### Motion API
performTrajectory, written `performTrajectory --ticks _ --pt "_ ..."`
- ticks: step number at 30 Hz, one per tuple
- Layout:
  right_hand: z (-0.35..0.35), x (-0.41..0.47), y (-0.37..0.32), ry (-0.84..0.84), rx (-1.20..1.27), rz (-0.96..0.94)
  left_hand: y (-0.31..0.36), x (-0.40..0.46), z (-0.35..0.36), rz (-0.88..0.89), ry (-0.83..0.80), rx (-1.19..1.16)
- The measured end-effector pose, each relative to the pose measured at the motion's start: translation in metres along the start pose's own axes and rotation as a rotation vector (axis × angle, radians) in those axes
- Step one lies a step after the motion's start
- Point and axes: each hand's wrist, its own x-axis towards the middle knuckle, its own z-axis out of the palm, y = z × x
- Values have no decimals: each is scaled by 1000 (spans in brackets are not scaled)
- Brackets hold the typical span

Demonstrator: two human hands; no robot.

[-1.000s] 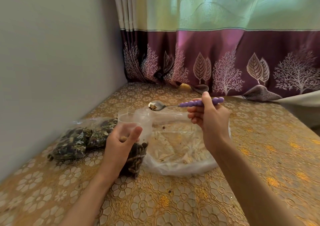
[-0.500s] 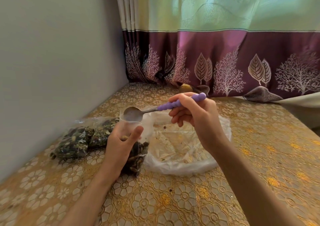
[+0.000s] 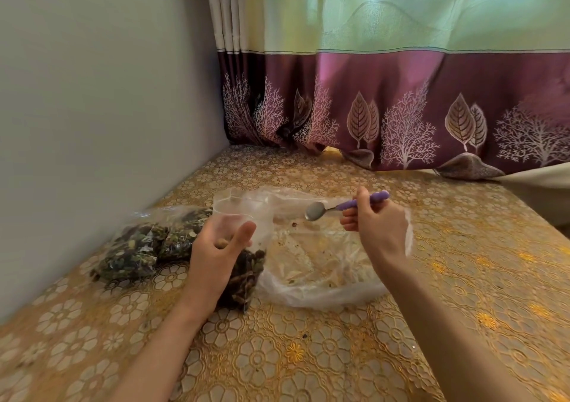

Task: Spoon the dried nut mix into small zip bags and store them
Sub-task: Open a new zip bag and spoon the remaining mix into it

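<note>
Two hands worked: my left hand (image 3: 219, 249) gripped the small zip bag (image 3: 243, 241) upright; right-hand fingers (image 3: 350, 221) pinched the emptied spoon (image 3: 316, 211) beside it. Loosening my grip could have slumped the bag, spilling nut mix (image 3: 246, 273).

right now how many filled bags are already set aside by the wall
2 as far as shows: filled bags and lie touching, left of the left hand; more may hide behind them.

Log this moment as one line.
left hand: holds small bag | right hand: holds spoon, empty, over big bag
</note>
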Motion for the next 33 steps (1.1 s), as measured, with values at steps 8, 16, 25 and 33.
performTrajectory --ticks 8,16,25,33 --pt "9 1 12 -127 109 192 2 1 1 21 15 -37" --pt "10 -9 3 -326 208 313 3 1 1 25 20 -53" --pt "5 -7 -2 -440 164 505 2 0 1 12 21 -18" --pt "-13 1 -10 -336 221 541 -1 1 0 -9 1 -23"
